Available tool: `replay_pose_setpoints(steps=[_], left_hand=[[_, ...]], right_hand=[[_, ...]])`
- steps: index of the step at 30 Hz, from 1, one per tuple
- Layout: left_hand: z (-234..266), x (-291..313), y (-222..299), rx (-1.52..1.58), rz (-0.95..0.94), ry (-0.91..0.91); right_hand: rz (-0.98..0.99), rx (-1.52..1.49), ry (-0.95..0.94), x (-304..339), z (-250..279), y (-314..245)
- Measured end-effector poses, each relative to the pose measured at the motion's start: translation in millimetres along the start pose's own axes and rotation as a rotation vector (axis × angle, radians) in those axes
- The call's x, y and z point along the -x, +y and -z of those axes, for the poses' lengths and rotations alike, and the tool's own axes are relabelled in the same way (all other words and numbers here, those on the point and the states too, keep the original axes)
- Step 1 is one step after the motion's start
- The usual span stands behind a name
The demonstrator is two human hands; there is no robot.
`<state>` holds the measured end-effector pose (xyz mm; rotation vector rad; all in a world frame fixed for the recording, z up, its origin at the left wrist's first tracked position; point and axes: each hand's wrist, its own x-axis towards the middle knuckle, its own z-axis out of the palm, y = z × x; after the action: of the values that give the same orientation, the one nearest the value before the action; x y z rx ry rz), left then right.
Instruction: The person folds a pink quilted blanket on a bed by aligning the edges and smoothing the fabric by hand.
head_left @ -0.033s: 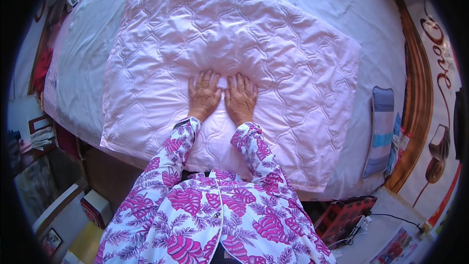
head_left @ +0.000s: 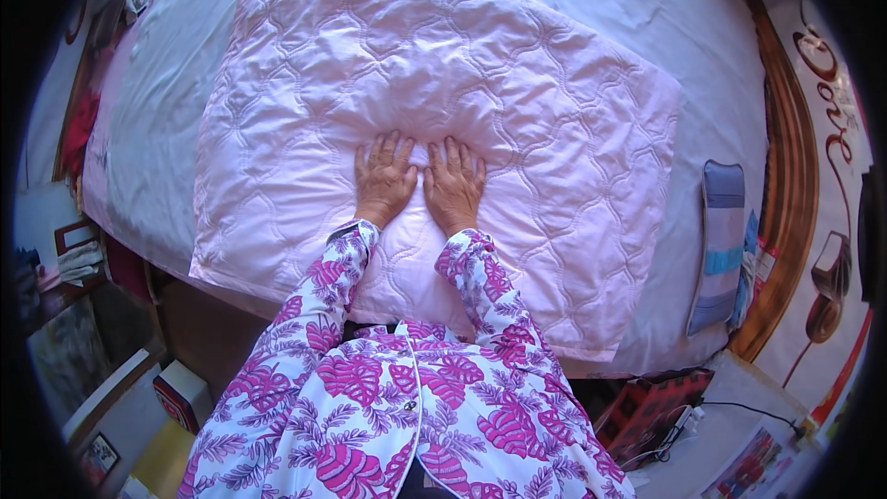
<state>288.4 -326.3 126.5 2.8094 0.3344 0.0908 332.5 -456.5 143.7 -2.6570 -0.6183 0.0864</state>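
Observation:
A pale pink quilted pad (head_left: pixel 564 194) with wavy stitching lies spread over a bed. Both hands press flat on it, palms down, a little below its middle. My left hand (head_left: pixel 385 183) has its fingers stretched out and pointing away from me. Close beside it, with a small gap between the thumbs, my right hand (head_left: pixel 455 185) lies in the same way. Neither hand holds anything. Around the fingertips the cloth dips and wrinkles, and creases run outward from there. The pad's near edge meets the front of my flowered shirt (head_left: pixel 351 379).
Under the pad is a pale sheet (head_left: pixel 628 0) on the bed. A blue-grey striped pillow (head_left: pixel 719 249) rests at the right, by the curved wooden headboard (head_left: pixel 795 166). A dark red box (head_left: pixel 651 416) with white cables stands low right. At lower left is a small white-and-red box (head_left: pixel 180 395).

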Motion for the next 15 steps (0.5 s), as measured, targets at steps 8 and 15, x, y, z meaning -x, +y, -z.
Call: replay_pose_setpoints(steps=[8,15], left_hand=[[6.4,-1.8,-1.7,0.005,0.008,0.012],[7.8,2.8,-3.6,0.044,0.017,0.005]], right_hand=[[0.152,0.078,-0.048,-21.5,27.8,42.8],[-0.281,0.133,0.216,-20.7,102.7,244.8]])
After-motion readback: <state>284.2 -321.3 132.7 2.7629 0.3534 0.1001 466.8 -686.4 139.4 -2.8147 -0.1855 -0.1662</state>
